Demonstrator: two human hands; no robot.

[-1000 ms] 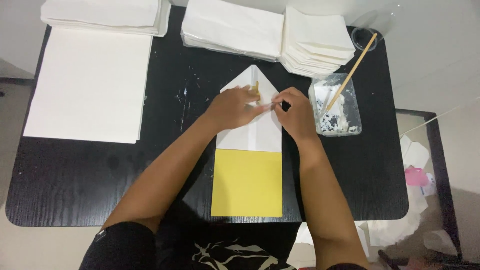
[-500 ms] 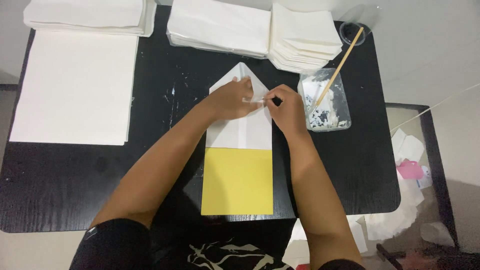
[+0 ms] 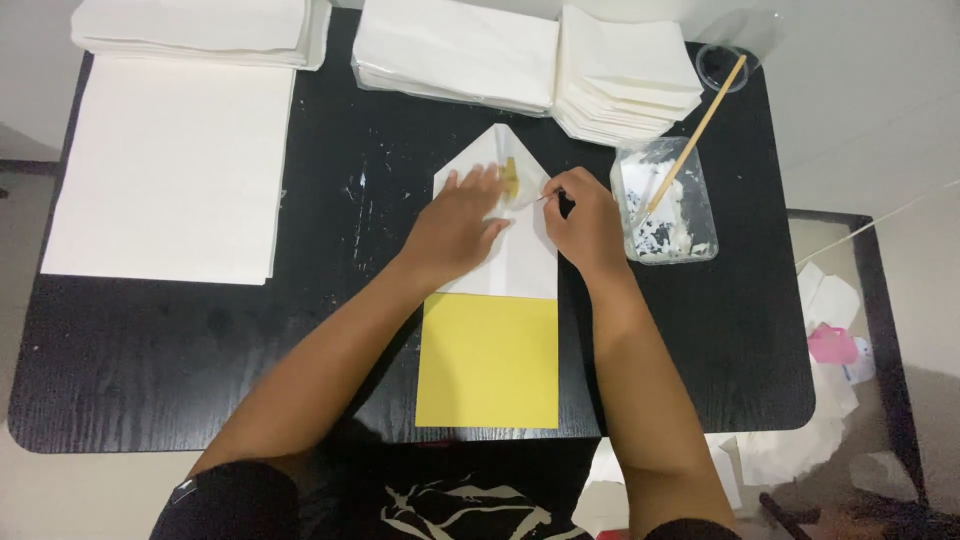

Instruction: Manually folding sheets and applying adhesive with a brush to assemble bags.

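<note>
White folded paper (image 3: 510, 240) with pointed top lies under my hands, yellow sheet (image 3: 488, 360) just below. Left hand (image 3: 455, 225) spread flat, pressing it; right hand (image 3: 585, 225) pinching a thin tool at the flap. Gluing step, I judge; next needs steady pressure.

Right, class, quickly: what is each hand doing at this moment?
Left hand: open, fingers flat on the white folded paper.
Right hand: closed, pinching the paper's flap.

**One head view, looking straight down**

I have a single camera, worn on the head; it faces almost vertically down onto the black table (image 3: 150, 380) from close above; the near edge sits at the frame's bottom, the far edge at top; no second view overlaps it.
</note>
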